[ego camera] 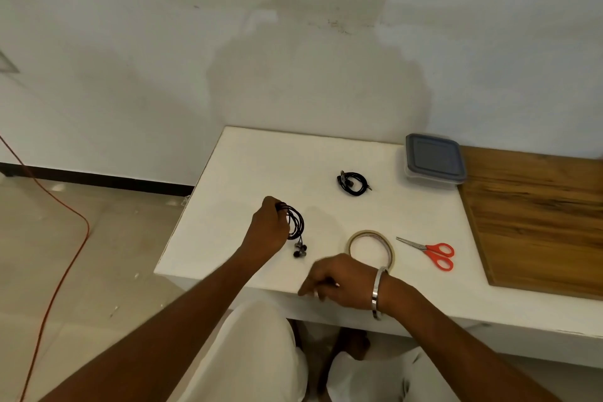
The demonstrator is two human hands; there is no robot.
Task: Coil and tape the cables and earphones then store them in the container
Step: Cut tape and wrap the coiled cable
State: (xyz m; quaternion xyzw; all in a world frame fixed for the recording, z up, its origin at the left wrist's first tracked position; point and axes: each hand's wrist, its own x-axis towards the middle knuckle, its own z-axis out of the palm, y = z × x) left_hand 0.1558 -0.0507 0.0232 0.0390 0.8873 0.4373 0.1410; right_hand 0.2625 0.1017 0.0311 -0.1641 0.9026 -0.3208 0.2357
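While the person sits at a low white table (261, 153), both arms reach over its near edge.

Left hand: the left hand (268, 226) is raised just above the tabletop near the left side, fingers closed around a bundle of looped black wire.

Earphones: the earphones (296, 226) hang from that grip as a loose coil on the right side of the fist, with the two earbuds dangling at the bottom of the loops, close to or touching the table surface.

Right hand: the right hand (339, 281) hovers over the near edge of the table, palm down, fingers curled loosely and pointing left; it may pinch something small, but the blur makes that impossible to tell. A metal bangle (378, 292) sits on the wrist.

Tape: a roll of tape (372, 250) lies flat just beyond the right hand, its near rim hidden behind the wrist.

Scissors: scissors (427, 251) with red handles lie flat just right of the tape, blades pointing left and away.

Cable: a black cable (353, 183), already coiled, rests farther back near the middle of the table, well apart from both hands.

Container: a clear container (434, 160) with a grey lid on it stands at the back right, beside a wooden board (535, 219).

Floor: an orange cord (65, 271) trails across the tiles on the left.
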